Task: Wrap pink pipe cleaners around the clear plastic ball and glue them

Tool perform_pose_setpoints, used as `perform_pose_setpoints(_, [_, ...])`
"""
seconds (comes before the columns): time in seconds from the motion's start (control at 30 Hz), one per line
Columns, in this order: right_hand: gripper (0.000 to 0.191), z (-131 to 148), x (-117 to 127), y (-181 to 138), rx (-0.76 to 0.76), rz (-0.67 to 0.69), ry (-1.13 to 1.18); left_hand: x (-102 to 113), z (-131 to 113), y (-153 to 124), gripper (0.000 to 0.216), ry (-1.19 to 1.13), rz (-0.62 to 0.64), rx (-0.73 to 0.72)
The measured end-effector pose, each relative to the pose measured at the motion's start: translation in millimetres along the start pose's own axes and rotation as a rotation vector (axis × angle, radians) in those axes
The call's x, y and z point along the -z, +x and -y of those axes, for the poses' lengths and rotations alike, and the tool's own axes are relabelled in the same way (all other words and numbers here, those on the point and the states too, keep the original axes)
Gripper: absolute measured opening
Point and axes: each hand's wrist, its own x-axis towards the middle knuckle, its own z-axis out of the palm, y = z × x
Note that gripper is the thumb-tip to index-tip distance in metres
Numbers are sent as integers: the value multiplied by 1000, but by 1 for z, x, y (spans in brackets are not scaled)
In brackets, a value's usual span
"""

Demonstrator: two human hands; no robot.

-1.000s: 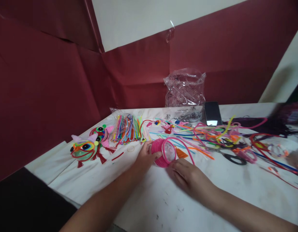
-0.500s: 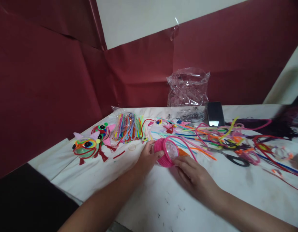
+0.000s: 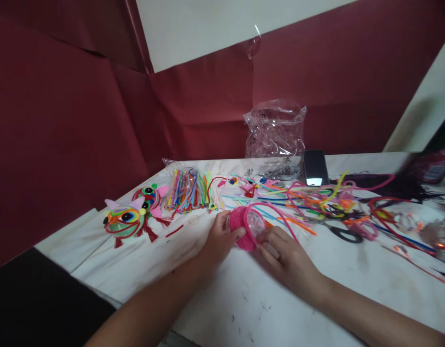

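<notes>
- Change: the right hand has shifted slightly up and outward along the rim of the clear plastic body; its fingers now cover most of the orange piece behind them. The left hand maintains its hold.
- Significance: the right-hand fingers appear to be adjusting the rim area, where the pink coil meets the clear end. The winding appears unfinished, since a free pink strand remains.
- Left hand: closed around the far-left side of the body; thumb laid across the coil, other fingers behind it.
- Right hand: fingers curled, thumb and forefinger drawn close together at the rim. Whether they pinch the strand or only touch the edge cannot be told.
- Position of body: between both hands, tilted, clear end facing the right hand. The strand arches over and behind the right-hand fingers.
- Adjacent items on the surface: red strip and thin ring, left of the left hand; scissors, right of the right hand.
</notes>
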Motion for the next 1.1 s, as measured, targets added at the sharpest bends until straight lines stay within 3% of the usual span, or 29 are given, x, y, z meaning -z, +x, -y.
perform_pose_setpoints(0.47, [19, 2, 2, 2, -46, 9, 27, -3, -3, -6, 55, 88, 15, -58])
perform_pose_setpoints(0.73, [18, 6, -1, 1, -18, 13, 16, -9, -3, -10, 67, 219, -89, -97])
perform_pose_setpoints(0.97, [14, 1, 7, 8, -322, -58, 196, -7, -10, -3, 55, -46, -90, 66])
perform_pose_setpoints(1.1, [22, 6, 20, 16, -386, -102, 330, -2, -9, 1, 56, -145, -57, 113])
